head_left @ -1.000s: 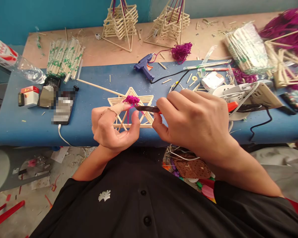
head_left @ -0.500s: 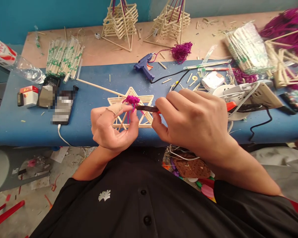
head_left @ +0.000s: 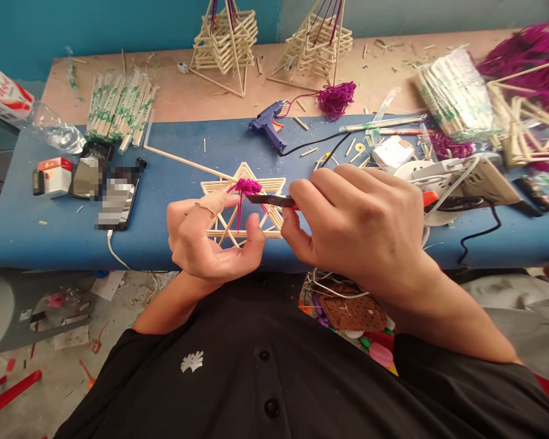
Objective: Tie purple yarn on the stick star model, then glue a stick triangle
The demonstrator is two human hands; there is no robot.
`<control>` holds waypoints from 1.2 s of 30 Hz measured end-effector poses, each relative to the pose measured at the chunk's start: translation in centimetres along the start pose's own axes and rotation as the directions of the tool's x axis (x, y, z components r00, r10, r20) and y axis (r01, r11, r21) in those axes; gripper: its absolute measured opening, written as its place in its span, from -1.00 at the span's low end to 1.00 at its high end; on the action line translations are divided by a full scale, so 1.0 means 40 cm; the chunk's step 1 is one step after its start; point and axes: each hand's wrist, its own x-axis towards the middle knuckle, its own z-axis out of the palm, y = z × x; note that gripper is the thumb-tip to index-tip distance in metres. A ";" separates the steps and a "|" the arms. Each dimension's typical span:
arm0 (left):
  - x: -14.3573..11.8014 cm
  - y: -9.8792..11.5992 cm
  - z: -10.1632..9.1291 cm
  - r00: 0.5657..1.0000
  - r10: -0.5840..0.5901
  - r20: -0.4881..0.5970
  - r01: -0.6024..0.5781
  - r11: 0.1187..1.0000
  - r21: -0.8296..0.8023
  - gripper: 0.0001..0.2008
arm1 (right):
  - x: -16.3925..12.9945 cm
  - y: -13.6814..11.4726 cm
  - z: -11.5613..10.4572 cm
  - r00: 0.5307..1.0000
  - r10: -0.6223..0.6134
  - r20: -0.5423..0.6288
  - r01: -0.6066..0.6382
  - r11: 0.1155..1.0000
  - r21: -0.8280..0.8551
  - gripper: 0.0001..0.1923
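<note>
A star frame of wooden sticks [head_left: 268, 183] lies on the blue bench top [head_left: 174, 201] in front of me. A small bundle of magenta thread [head_left: 247, 185] sits over its middle, with strands hanging down. My left hand [head_left: 208, 241], a bandage on its forefinger, pinches the bundle between forefinger and thumb. My right hand [head_left: 361, 222] grips scissors [head_left: 269, 199] with an orange handle, whose dark blades point left and meet the thread bundle.
A blue glue gun [head_left: 266, 124] and loose magenta thread [head_left: 336, 97] lie behind the star. Packs of chopsticks [head_left: 119, 110] sit far left, two phones [head_left: 105, 186] and a small box left. Two stick towers [head_left: 226, 36] stand at the back. A lamp and cables crowd the right.
My left thumb has opened downward a little, and the thread strands now hang freer. The scissor blades stay at the bundle. The view has shifted slightly.
</note>
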 end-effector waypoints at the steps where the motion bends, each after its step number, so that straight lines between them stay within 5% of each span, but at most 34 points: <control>1: 0.006 0.005 0.002 1.000 -0.003 -0.004 0.003 1.000 0.012 -0.51 | 0.000 -0.001 0.000 1.000 0.001 -0.002 -0.001 1.000 0.000 -0.75; 8: 0.012 0.005 0.002 0.999 -0.049 0.022 0.048 0.997 0.066 -0.73 | -0.002 0.000 0.004 0.999 0.009 0.042 -0.010 0.999 0.030 -0.76; 15: -0.017 -0.021 -0.028 0.985 -0.117 0.126 0.125 0.991 -0.052 -0.65 | -0.003 -0.005 0.005 0.999 0.018 0.028 -0.018 1.000 0.000 -0.74; 22: -0.006 -0.025 -0.007 0.997 0.065 -0.029 -0.062 0.995 0.082 -0.49 | 0.000 -0.015 0.002 0.999 0.039 -0.005 -0.039 0.999 -0.001 -0.75; 30: 0.003 -0.010 0.012 1.000 0.018 -0.016 -0.017 0.998 0.055 -0.54 | 0.002 -0.015 0.005 0.989 0.111 0.097 -0.117 0.991 0.058 -0.75; 36: -0.002 -0.021 0.019 1.000 -0.009 0.000 0.009 0.996 0.083 -0.62 | -0.005 -0.017 0.014 0.992 0.126 0.014 -0.126 0.987 0.096 -0.79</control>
